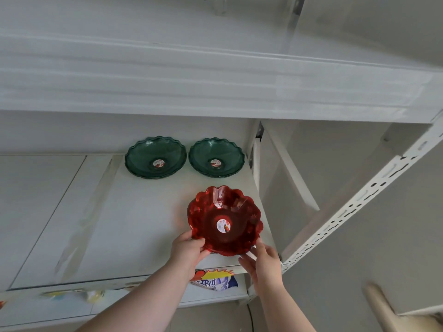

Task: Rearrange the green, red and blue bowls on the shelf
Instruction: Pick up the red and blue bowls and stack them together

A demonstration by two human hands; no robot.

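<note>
A red scalloped bowl with a round sticker in its middle is near the front right of the white shelf. My left hand grips its near left rim. My right hand touches its near right rim with the fingers spread under the edge. Two green scalloped bowls stand side by side at the back of the shelf: one on the left, one on the right. Each looks like a small stack. No blue bowl is in view.
A white shelf board hangs low overhead. A perforated white metal upright runs diagonally on the right. A colourful printed label hangs at the shelf's front edge. A beige tube is at the lower right.
</note>
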